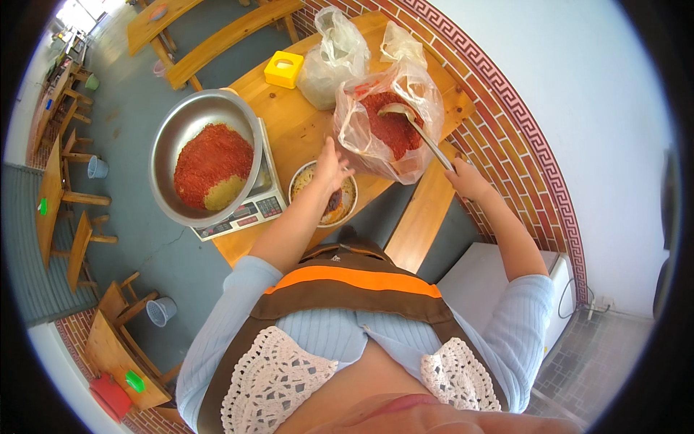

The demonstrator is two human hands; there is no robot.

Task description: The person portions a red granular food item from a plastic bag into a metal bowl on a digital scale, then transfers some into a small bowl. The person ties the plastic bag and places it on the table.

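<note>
OK so, your right hand (468, 181) is clamped round the upper end of the ladle (431, 145), fingers together on the handle. Prob held that high b/c it keeps your knuckles clear of the red powder (389, 137), which sits in the open clear plastic bag (352, 130) on the table (307, 123), near the wall side. Ladle's scoop end is down in that powder; can't tell how much it's carrying tbh.

Your left hand (331, 170) is empty, fingers apart, just beside the bag's near-left edge. Can't tell if it's touching the plastic. IMO it's there b/c a floppy bag like that could use steadying. FYI it's also partly over the white bowl (354, 205) w/ some yellowish & dark stuff in it.

Over on your left, the big metal basin (217, 108) is on the digital scale (249, 215), presumably so the contents' weight can be read. It's got a red heap (210, 159) w/ a tan patch (225, 193) at the near side. Yellow box (284, 69) is farther back, well apart from both hands, prob out of the way.
</note>
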